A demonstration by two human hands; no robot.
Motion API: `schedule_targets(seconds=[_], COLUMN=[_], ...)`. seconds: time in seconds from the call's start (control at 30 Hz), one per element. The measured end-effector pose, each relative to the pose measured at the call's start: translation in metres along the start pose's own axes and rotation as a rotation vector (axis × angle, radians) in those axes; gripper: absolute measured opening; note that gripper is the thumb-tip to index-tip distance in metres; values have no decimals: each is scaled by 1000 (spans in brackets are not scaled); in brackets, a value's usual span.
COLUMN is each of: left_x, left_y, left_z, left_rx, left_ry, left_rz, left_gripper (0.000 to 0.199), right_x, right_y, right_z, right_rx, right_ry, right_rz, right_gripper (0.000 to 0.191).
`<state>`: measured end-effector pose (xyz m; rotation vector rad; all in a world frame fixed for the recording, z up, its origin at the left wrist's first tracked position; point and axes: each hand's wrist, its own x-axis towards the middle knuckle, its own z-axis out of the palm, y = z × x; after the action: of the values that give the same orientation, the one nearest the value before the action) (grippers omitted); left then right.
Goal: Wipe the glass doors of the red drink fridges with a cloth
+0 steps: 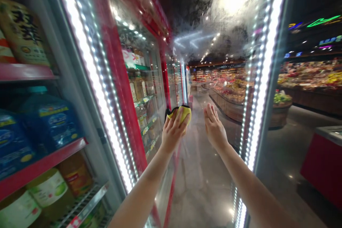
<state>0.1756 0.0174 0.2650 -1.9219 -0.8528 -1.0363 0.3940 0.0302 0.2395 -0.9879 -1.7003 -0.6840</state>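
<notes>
The person's left hand [173,131] is curled over a soft yellow cloth with black edging [185,113], its fingers gripping it near the middle of the scene. The cloth is at a large transparent glass door [197,17] that is misted across its upper part; whether it touches the pane cannot be told. To its right and apart from it, the right hand [214,131] holds nothing, its fingers straight and close together, facing the same pane. Bright white light strips [263,60] run up both sides of the door. At the near left, large blue plastic bottles [60,121] stand on a red-edged shelf [45,165]. Beyond the glass, farther off, is a red-framed drinks cooler [127,107].
</notes>
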Motion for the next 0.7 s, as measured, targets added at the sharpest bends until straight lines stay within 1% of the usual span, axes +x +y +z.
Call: schedule_targets(seconds=[0.07, 0.13, 0.2, 0.23, 0.27, 0.3, 0.37, 0.43, 0.47, 0.53, 0.6, 0.67, 0.7], left_x=[19, 50, 73, 78, 77, 71, 50, 30, 25, 30, 51, 73, 79], left_y=[-2, 2, 12, 19, 25, 30, 34, 31, 27, 20, 19, 26, 32], left_z=[-2, -1, 6, 10, 14, 18, 23, 22, 20, 16, 16, 20, 23], left_rx=[5, -13, -40, -48, -50, -48, -38, -24, -15, -4, -9, -18, -19], left_ry=[67, 148, 187, 183, 165, 136, 76, 45, 45, 68, 112, 151, 156], left_rz=[-117, -239, -255, -227, -180, -127, -26, 22, 20, -46, -147, -213, -219], left_gripper=[70, 70, 71, 71, 70, 70, 68, 67, 66, 66, 68, 71, 72], right_x=[-1, -1, 1, 1, 2, 2, 2, 0, -2, -6, -11, -14, -15], right_y=[2, 3, 4, 5, 7, 9, 18, 31, 38, 52, 64, 71, 72], right_z=[1, 1, 0, -1, -3, -6, -13, -21, -25, -32, -35, -37, -37], right_rx=[-7, -17, -21, -20, -14, -5, 24, 48, 53, 44, 15, -24, -39], right_ry=[-3, -3, -11, -19, -28, -36, -57, -93, -107, -109, -77, -43, -31], right_rz=[-12, -9, -7, -11, -21, -37, -83, -134, -150, -150, -106, -45, -20], right_gripper=[82, 83, 82, 81, 80, 78, 74, 72, 72, 73, 73, 74, 75])
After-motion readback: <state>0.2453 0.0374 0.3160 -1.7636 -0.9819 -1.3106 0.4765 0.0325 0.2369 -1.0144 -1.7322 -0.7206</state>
